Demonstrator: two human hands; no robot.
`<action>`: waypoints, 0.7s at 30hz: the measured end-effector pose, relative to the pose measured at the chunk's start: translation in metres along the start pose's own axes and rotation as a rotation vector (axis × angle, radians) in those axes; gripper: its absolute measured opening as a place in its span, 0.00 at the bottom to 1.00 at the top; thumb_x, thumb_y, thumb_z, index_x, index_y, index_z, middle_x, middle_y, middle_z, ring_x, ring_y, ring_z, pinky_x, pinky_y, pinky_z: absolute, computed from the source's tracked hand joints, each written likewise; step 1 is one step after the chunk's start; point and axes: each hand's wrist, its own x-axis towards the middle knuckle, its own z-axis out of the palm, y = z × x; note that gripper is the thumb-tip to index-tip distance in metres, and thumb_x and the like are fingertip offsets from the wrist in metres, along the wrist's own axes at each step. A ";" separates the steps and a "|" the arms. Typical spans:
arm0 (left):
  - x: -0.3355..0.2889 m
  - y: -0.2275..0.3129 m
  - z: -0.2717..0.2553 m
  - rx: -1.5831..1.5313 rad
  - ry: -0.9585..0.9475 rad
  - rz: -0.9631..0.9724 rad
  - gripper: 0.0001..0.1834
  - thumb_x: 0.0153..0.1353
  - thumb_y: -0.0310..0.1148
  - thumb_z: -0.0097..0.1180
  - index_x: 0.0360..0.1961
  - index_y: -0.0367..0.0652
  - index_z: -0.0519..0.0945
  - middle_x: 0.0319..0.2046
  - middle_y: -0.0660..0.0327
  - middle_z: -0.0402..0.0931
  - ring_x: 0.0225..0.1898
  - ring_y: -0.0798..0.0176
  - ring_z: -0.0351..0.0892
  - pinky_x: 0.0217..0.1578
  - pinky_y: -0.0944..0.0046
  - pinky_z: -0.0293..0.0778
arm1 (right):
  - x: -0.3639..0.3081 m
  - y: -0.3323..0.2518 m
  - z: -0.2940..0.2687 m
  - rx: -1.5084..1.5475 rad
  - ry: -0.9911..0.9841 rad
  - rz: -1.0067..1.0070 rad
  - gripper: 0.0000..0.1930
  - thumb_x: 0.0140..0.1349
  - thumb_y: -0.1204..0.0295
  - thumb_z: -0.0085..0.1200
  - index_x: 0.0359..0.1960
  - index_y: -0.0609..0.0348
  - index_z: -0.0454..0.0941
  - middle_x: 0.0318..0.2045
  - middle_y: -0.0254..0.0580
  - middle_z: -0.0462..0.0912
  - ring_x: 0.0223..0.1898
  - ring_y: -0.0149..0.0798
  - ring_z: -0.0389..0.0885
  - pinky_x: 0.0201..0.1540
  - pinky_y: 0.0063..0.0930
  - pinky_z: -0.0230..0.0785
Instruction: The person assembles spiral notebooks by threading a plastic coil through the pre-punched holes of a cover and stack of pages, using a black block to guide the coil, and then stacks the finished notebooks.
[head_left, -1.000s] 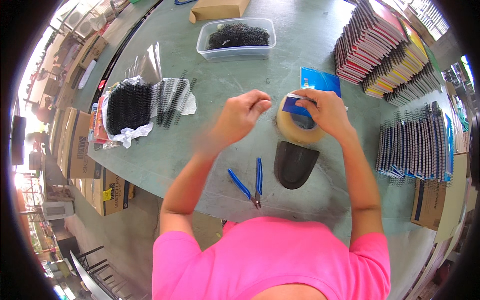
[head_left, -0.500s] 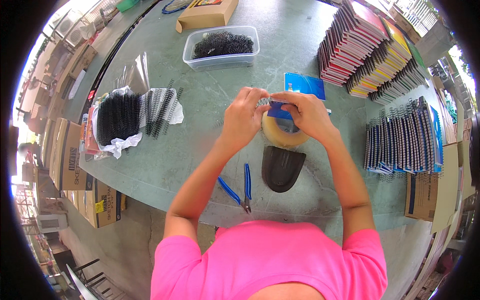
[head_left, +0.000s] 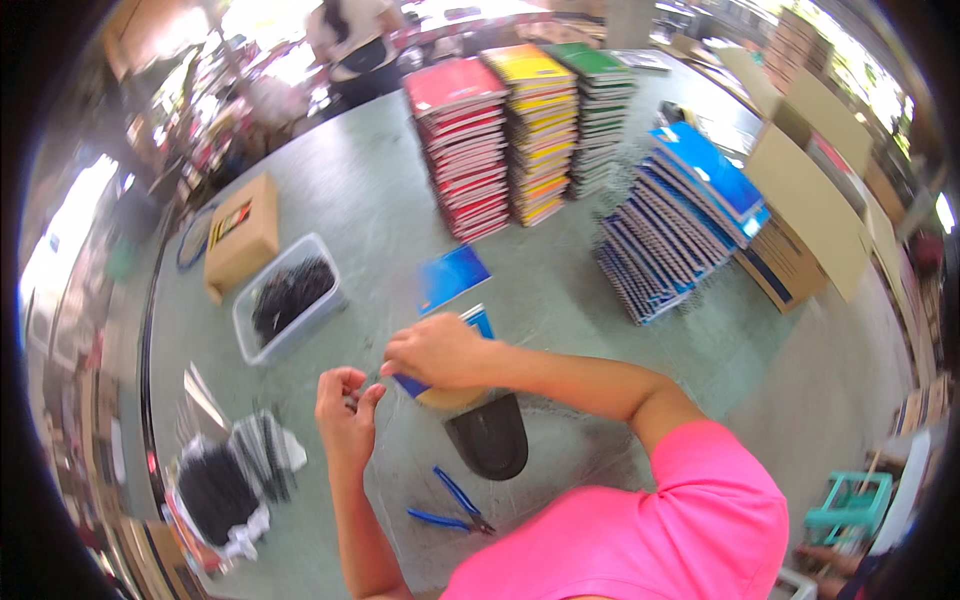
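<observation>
My right hand [head_left: 440, 352] is closed on a small blue notebook [head_left: 480, 321], which lies over a roll of tape [head_left: 452, 398]. Close on its left, my left hand [head_left: 346, 412] pinches what looks like the end of a spiral wire coil [head_left: 373, 379], blurred and mostly hidden by the fingers. A dark rounded block [head_left: 490, 438] sits just below the tape. Nearer my body lie blue-handled cutting pliers [head_left: 462, 510]. Beyond my right hand, another blue notebook [head_left: 455, 277] lies flat.
Red [head_left: 460, 150], yellow [head_left: 542, 135] and green [head_left: 600, 120] notebook stacks stand at the back. Blue notebooks [head_left: 670, 220] lean beside an open carton [head_left: 785, 265]. Left are a plastic tub [head_left: 243, 335] of black coils, a brown box [head_left: 242, 238] and bundled coils [head_left: 215, 495]. A person [head_left: 355, 45] stands beyond.
My view has swung to the right, so the table appears turned. My hands have drawn slightly apart, the left moving off the notebook's edge while the right keeps the notebook.
</observation>
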 end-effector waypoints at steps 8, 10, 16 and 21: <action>0.010 0.007 -0.003 0.052 -0.155 0.007 0.15 0.61 0.41 0.52 0.34 0.36 0.77 0.21 0.59 0.73 0.22 0.68 0.70 0.23 0.67 0.65 | -0.004 -0.001 -0.010 0.175 0.047 -0.001 0.12 0.60 0.62 0.49 0.37 0.58 0.68 0.31 0.47 0.78 0.33 0.51 0.78 0.31 0.43 0.68; 0.016 0.018 -0.012 -0.065 -0.341 -0.257 0.11 0.57 0.35 0.57 0.31 0.37 0.76 0.23 0.57 0.72 0.27 0.64 0.71 0.26 0.65 0.66 | -0.005 0.000 -0.006 0.232 0.094 -0.012 0.12 0.61 0.62 0.48 0.36 0.58 0.68 0.31 0.46 0.78 0.33 0.51 0.78 0.31 0.43 0.68; -0.017 0.037 0.003 0.328 -0.046 0.206 0.08 0.53 0.31 0.59 0.29 0.36 0.76 0.25 0.54 0.75 0.28 0.52 0.75 0.30 0.58 0.69 | 0.000 -0.003 -0.009 0.277 0.025 0.038 0.09 0.60 0.67 0.51 0.35 0.58 0.68 0.33 0.45 0.77 0.35 0.50 0.78 0.34 0.40 0.68; -0.078 0.064 0.051 0.335 -0.590 -0.101 0.17 0.51 0.36 0.62 0.38 0.39 0.74 0.29 0.52 0.72 0.41 0.46 0.74 0.34 0.50 0.69 | -0.012 -0.002 -0.007 0.461 0.160 -0.020 0.08 0.53 0.76 0.52 0.35 0.60 0.70 0.34 0.49 0.75 0.38 0.53 0.76 0.37 0.41 0.68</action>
